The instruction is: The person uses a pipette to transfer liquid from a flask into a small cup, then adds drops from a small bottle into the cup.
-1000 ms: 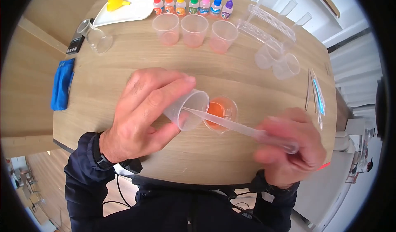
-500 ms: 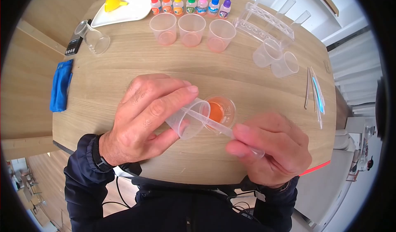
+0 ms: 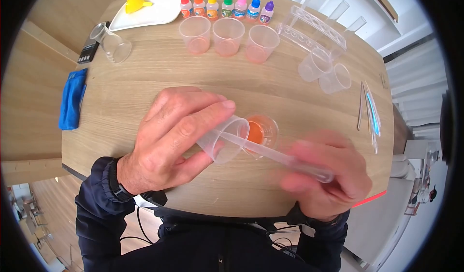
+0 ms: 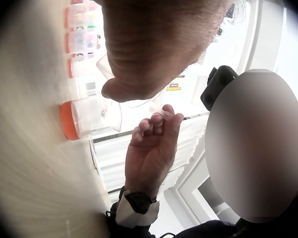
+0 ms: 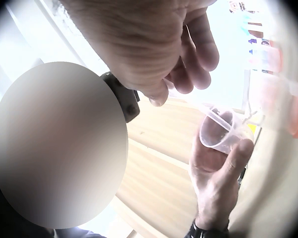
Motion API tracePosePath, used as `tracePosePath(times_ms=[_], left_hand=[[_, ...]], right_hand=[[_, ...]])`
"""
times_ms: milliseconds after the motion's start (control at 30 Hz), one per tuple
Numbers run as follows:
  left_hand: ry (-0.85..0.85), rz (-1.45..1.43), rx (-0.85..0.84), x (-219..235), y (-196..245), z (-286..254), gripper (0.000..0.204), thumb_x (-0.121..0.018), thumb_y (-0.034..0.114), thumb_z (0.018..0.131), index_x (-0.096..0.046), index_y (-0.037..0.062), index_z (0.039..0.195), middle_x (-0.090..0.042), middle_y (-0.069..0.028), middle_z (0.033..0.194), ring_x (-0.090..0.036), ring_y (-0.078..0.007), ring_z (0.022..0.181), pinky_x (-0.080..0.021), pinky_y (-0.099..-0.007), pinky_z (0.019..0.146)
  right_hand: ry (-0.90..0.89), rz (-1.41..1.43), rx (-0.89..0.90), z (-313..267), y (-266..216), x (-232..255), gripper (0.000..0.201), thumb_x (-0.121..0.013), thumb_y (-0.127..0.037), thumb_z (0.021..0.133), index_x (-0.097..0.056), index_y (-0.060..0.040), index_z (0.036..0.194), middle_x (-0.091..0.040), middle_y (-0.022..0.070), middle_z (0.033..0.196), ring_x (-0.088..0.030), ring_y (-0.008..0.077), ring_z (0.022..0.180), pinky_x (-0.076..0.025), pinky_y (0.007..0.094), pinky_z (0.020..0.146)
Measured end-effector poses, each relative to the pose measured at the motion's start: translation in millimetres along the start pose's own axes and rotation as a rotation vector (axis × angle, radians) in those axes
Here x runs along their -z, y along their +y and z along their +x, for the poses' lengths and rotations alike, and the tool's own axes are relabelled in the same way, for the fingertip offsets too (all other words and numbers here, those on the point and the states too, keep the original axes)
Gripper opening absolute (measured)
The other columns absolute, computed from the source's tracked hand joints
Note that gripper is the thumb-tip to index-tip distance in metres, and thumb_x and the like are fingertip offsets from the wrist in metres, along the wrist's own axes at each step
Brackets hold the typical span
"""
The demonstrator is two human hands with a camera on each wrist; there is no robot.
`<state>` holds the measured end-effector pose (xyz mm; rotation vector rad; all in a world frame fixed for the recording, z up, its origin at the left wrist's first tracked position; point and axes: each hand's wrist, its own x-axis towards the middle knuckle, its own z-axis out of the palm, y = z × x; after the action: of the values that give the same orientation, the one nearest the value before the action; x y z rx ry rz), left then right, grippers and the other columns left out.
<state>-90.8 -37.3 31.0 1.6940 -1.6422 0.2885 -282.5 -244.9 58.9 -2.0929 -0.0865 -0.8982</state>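
My left hand holds a translucent plastic cup, tilted with its mouth facing right. In my right hand, blurred in the head view, is a clear plastic dropper pipette. Its thin tip reaches through the cup's mouth. Just behind and right of the cup stands a glass beaker with orange liquid low in it; cup and pipette overlap it in this view. The right wrist view shows the pipette stem running into the cup.
Three clear cups with pinkish contents stand behind, before a row of dye bottles. A test-tube rack and two more cups are back right; thin tools lie right. Leftward are a flask, blue cloth and tray.
My right hand came in leftward toward the cup, then drew back right, with the pipette tip staying inside the cup. The cup has shifted slightly toward me.
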Motion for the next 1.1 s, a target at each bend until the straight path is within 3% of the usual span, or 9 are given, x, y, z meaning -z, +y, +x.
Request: tracePosePath(times_ms=[133,200,367,567,700,800,867,967,1100], left_hand=[[0.003,0.031,0.049,3.4,-2.1,-1.1,0.065,-0.092,0.005,0.078,-0.068,-0.0050,0.138,-0.072,-0.0227,0.125,-0.069,-0.0386,0.111,-0.054,-0.0459,0.097],[0.014,0.054,0.087,3.9,-4.1,-1.5,0.066,-0.092,0.005,0.078,-0.068,-0.0045,0.139,-0.072,-0.0225,0.126,-0.069,-0.0388,0.113,-0.053,-0.0461,0.098],[0.025,0.072,0.138,3.8,-7.0,-0.9,0.069,-0.091,0.003,0.076,-0.067,-0.0029,0.141,-0.070,-0.0223,0.130,-0.068,-0.0387,0.116,-0.054,-0.0463,0.101],[0.047,0.032,0.222,0.1,-3.8,-0.6,0.070,-0.089,-0.002,0.074,-0.067,-0.0033,0.142,-0.068,-0.0216,0.133,-0.068,-0.0379,0.117,-0.056,-0.0441,0.101],[0.013,0.035,0.286,1.7,-2.5,0.6,0.076,-0.089,-0.003,0.076,-0.063,-0.0030,0.147,-0.068,-0.0215,0.132,-0.068,-0.0357,0.118,-0.054,-0.0437,0.104],[0.005,-0.008,0.323,-0.1,-1.3,0.6,0.082,-0.089,-0.002,0.079,-0.057,-0.0020,0.154,-0.067,-0.0197,0.134,-0.067,-0.0331,0.121,-0.053,-0.0437,0.108],[0.002,-0.064,0.390,-1.5,0.6,1.3,0.085,-0.089,-0.001,0.082,-0.052,-0.0012,0.158,-0.067,-0.0176,0.136,-0.066,-0.0312,0.125,-0.052,-0.0439,0.111],[-0.040,-0.150,0.405,1.5,-1.9,10.9,0.086,-0.089,0.001,0.085,-0.050,-0.0004,0.161,-0.065,-0.0145,0.140,-0.064,-0.0282,0.131,-0.050,-0.0438,0.115],[-0.048,-0.139,0.366,-0.8,-4.6,45.2,0.080,-0.089,0.004,0.087,-0.053,-0.0002,0.158,-0.067,-0.0141,0.140,-0.064,-0.0273,0.134,-0.048,-0.0441,0.118]], right_hand=[[0.170,0.054,-0.033,-7.5,-1.1,26.7,0.047,-0.095,-0.033,0.087,-0.077,-0.0004,0.115,-0.074,0.0115,0.085,-0.066,0.0183,0.071,-0.048,0.0285,0.061],[0.220,-0.018,-0.070,-4.2,-5.4,43.1,0.051,-0.080,-0.051,0.101,-0.075,-0.0022,0.117,-0.069,0.0108,0.081,-0.062,0.0183,0.070,-0.043,0.0284,0.060],[0.154,-0.046,-0.049,-2.3,2.3,50.0,0.041,-0.101,-0.024,0.080,-0.081,0.0019,0.105,-0.074,0.0095,0.077,-0.063,0.0178,0.065,-0.041,0.0283,0.058],[0.090,-0.027,-0.008,4.0,4.5,48.6,0.034,-0.102,-0.012,0.076,-0.083,0.0037,0.100,-0.075,0.0108,0.074,-0.063,0.0186,0.061,-0.041,0.0282,0.056],[0.175,0.028,-0.080,4.0,5.5,50.4,0.034,-0.099,-0.017,0.082,-0.081,0.0045,0.100,-0.075,0.0105,0.079,-0.063,0.0163,0.063,-0.044,0.0277,0.060],[0.343,0.115,-0.148,0.3,10.1,56.8,0.033,-0.095,-0.020,0.088,-0.079,0.0053,0.101,-0.076,0.0111,0.086,-0.063,0.0142,0.065,-0.045,0.0278,0.063],[0.460,0.195,-0.202,-0.1,11.5,62.1,0.031,-0.086,-0.023,0.098,-0.076,0.0061,0.103,-0.075,0.0112,0.091,-0.063,0.0133,0.068,-0.047,0.0282,0.063],[0.601,0.299,-0.328,11.3,10.7,68.2,0.032,-0.079,-0.024,0.103,-0.076,0.0071,0.105,-0.074,0.0093,0.090,-0.064,0.0133,0.067,-0.047,0.0285,0.062],[0.659,0.455,-0.374,16.0,19.8,76.5,0.033,-0.074,-0.027,0.106,-0.076,0.0059,0.109,-0.072,0.0065,0.085,-0.063,0.0120,0.067,-0.045,0.0265,0.061]])
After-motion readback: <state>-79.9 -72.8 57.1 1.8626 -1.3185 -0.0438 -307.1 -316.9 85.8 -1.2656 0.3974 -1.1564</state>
